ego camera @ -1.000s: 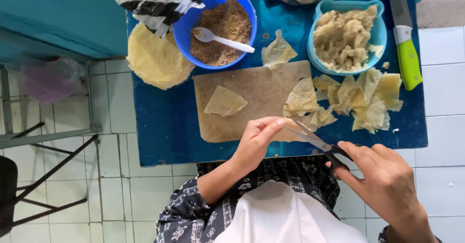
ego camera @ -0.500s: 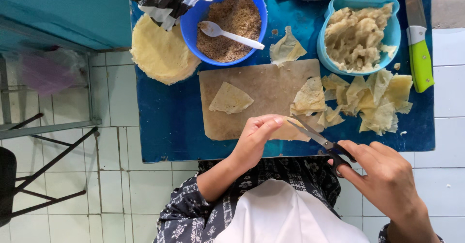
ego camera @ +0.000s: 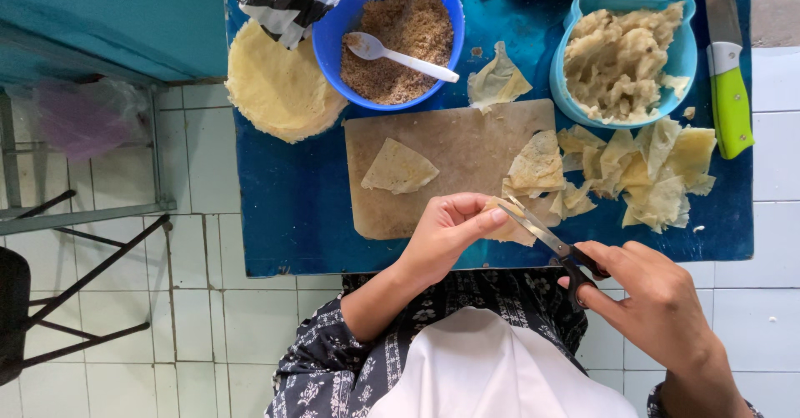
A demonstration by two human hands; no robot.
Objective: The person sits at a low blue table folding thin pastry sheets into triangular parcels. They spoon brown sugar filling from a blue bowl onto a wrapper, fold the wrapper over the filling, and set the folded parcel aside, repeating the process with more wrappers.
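Observation:
My left hand (ego camera: pixel 446 233) pinches a thin pale wrapper piece (ego camera: pixel 510 227) over the near edge of the brown cutting board (ego camera: pixel 442 189). My right hand (ego camera: pixel 650 297) grips black-handled scissors (ego camera: pixel 546 243), whose blades reach into that piece. One triangular wrapper piece (ego camera: pixel 398 168) lies flat on the board. A heap of cut wrapper pieces (ego camera: pixel 642 172) spreads from the board's right edge onto the blue table (ego camera: pixel 283 210).
A blue bowl of brown crumbly filling (ego camera: pixel 398 30) holds a white spoon (ego camera: pixel 396 53). A light-blue bowl (ego camera: pixel 625 51) holds pale mash. A stack of round wrappers (ego camera: pixel 279 89) lies at left, a green-handled knife (ego camera: pixel 727 60) at right. A metal stool frame (ego camera: pixel 75 218) stands on the tiled floor.
The view has shifted slightly. Both hands stay at the board's near edge, and the scissors remain in the wrapper piece.

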